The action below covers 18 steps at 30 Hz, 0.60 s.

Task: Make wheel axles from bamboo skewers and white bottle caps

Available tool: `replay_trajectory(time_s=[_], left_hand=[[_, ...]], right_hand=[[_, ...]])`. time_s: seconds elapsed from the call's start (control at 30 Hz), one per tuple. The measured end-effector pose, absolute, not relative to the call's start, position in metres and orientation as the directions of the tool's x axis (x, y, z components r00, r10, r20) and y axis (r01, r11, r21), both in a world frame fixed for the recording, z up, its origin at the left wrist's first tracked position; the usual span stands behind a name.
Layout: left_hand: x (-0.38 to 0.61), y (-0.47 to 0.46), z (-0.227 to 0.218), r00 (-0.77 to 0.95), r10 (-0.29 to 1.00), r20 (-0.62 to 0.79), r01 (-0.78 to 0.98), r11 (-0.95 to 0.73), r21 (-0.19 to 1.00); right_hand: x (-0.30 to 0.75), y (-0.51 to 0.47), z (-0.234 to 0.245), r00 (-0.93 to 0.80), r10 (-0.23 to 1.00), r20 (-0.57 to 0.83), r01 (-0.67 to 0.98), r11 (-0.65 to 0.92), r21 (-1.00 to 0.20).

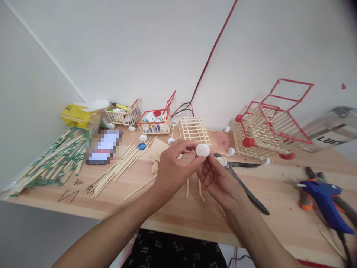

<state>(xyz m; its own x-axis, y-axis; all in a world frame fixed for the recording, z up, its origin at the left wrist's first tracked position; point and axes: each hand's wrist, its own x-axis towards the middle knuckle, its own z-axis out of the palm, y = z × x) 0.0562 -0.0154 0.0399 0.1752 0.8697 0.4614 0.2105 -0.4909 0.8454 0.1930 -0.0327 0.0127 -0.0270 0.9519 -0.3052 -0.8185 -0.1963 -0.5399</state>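
A white bottle cap (202, 150) is held up between my two hands above the wooden table. My left hand (174, 165) pinches its left and lower edge between thumb and forefinger. Curled beneath its lower right side, my right hand (217, 178) grips it with the fingertips. Another white cap (221, 160) shows just past my right hand, by the black-handled scissors or pliers (248, 190). Two thin bent sticks (200, 190) show on the table below my hands; their upper ends are hidden. Behind my hands stands a small bamboo-stick basket frame (193, 130).
Loose sticks (119, 163), a phone (104, 147) and bagged chopsticks (50, 160) lie left. Two filled stick baskets (154, 128) (122, 115) stand at the back. A red-trimmed stick cart (256, 128) and a blue glue gun (323, 201) are right. A blue cap (142, 146) lies mid-left.
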Motion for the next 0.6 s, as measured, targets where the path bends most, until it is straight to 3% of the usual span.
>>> replay_trajectory(time_s=[0.3, 0.47, 0.6], left_hand=[[0.054, -0.012, 0.043, 0.244, 0.842, 0.481, 0.258, -0.534, 0.805], [0.039, -0.009, 0.04, 0.277, 0.86, 0.428, 0.232, -0.492, 0.839], [0.012, -0.013, 0.031, 0.251, 0.89, 0.38, 0.351, -0.449, 0.822]], right_hand=[[0.193, -0.033, 0.007, -0.036, 0.961, -0.275, -0.783, -0.198, -0.59], [0.197, -0.033, 0.011, -0.051, 0.948, -0.316, -0.798, -0.229, -0.557], [0.204, -0.032, 0.012, -0.035, 0.945, -0.325, -0.806, -0.219, -0.55]])
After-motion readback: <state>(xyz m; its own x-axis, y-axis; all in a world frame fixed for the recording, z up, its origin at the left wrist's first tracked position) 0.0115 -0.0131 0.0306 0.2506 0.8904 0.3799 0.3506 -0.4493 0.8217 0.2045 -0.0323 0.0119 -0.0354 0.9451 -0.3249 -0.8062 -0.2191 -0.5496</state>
